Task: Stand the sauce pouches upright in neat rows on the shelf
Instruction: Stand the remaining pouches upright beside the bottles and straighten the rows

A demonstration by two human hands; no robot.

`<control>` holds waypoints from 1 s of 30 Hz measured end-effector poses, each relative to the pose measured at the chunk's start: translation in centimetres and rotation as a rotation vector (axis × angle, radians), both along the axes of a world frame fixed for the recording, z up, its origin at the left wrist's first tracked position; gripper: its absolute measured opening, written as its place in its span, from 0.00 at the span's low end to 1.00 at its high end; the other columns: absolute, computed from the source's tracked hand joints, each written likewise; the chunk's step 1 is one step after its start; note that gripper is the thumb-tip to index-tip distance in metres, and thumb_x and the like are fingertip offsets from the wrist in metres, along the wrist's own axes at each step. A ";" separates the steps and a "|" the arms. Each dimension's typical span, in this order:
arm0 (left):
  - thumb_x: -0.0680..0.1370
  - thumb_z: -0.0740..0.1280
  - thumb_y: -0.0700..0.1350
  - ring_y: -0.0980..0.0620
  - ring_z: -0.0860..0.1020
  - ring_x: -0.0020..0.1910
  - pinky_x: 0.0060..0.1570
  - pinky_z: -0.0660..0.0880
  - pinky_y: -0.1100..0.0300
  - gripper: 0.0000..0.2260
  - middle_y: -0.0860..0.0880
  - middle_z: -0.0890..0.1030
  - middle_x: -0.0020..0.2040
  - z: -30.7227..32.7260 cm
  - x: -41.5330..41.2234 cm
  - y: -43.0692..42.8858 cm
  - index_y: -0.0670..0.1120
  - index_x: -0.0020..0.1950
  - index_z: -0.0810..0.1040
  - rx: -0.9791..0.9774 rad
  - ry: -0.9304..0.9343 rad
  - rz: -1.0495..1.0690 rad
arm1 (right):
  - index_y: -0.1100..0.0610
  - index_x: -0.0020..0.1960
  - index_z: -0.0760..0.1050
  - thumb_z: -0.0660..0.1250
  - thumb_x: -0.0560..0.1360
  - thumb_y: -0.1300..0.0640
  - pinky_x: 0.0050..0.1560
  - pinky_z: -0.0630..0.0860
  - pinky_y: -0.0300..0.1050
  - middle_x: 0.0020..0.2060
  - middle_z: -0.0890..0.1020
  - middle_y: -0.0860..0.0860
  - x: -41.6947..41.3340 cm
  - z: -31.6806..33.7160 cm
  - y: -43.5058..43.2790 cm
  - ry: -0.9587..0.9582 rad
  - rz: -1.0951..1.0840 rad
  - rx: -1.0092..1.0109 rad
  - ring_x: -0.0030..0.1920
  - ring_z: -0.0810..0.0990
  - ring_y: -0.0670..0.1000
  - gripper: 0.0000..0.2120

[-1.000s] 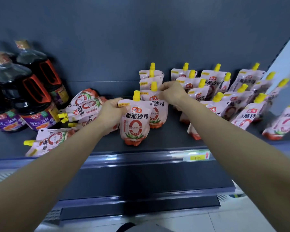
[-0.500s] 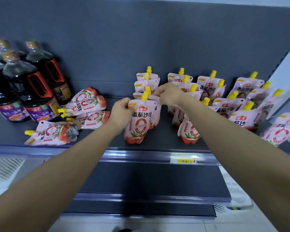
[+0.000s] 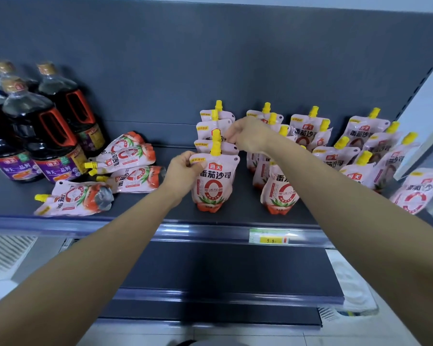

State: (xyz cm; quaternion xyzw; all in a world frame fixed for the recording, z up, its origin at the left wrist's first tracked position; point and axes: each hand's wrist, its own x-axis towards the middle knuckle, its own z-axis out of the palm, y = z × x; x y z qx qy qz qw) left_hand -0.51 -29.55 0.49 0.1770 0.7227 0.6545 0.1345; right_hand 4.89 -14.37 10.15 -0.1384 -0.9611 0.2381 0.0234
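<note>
**A:** Where is the front pouch sitting?

**B:** The front pouch (image 3: 214, 182) is standing upright on the shelf (image 3: 243, 211), close to the front edge. It is heading a row of pouches that is running back toward the rear wall.

**A:** What is the left hand doing?

**B:** The left hand (image 3: 183, 168) is pinching the pouch's top left corner, just beside the yellow cap. Its grip is narrow, closing on that corner.

**A:** And the right hand?

**B:** The right hand (image 3: 248, 134) is reaching a little farther in. Its fingers are curling round the top right corner of the second pouch (image 3: 231, 149), the one just behind the front pouch. That grip is narrow too, holding the corner.

**A:** Is anything lying down?

**B:** Yes. Three loose pouches (image 3: 130, 158) are lying on their sides to the left, caps pointing left. They are sitting between the row and the dark bottles (image 3: 43, 136), which are standing at the far left.

**A:** And on the right?

**B:** The neighbouring pouch (image 3: 280, 193) is standing upright near the front, partly hidden by the right forearm. Beyond it, more rows of pouches (image 3: 365, 128) are standing, several of them leaning. A price tag (image 3: 269, 237) is sitting on the shelf's front rail below.
</note>
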 end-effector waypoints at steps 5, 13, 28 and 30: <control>0.75 0.67 0.37 0.54 0.80 0.38 0.33 0.77 0.65 0.07 0.47 0.82 0.41 0.4 0.1 -0.1 0.45 0.39 0.75 -0.051 0.018 -0.018 | 0.61 0.60 0.77 0.58 0.75 0.70 0.64 0.74 0.51 0.59 0.80 0.57 0.4 0.0 0.0 0.022 -0.021 -0.076 0.61 0.77 0.56 0.17; 0.72 0.71 0.40 0.53 0.80 0.36 0.35 0.76 0.61 0.08 0.49 0.82 0.38 1.1 0.0 0.1 0.46 0.35 0.76 -0.148 0.080 0.017 | 0.60 0.58 0.78 0.59 0.75 0.69 0.63 0.75 0.50 0.58 0.81 0.56 0.7 0.1 0.2 0.047 -0.026 -0.087 0.60 0.77 0.55 0.16; 0.73 0.70 0.51 0.61 0.79 0.39 0.44 0.76 0.67 0.09 0.52 0.82 0.40 1.8 0.7 -1.0 0.46 0.41 0.78 -0.046 0.133 -0.038 | 0.60 0.54 0.80 0.59 0.76 0.67 0.56 0.73 0.41 0.55 0.82 0.54 -0.2 0.3 0.4 0.278 -0.063 -0.175 0.57 0.78 0.52 0.13; 0.76 0.67 0.50 0.54 0.78 0.43 0.46 0.75 0.62 0.08 0.49 0.81 0.42 2.4 0.5 -2.0 0.47 0.40 0.77 0.004 0.131 0.008 | 0.59 0.54 0.80 0.59 0.75 0.67 0.54 0.73 0.39 0.56 0.81 0.54 -0.9 0.8 -0.5 0.338 -0.046 -0.167 0.58 0.78 0.52 0.14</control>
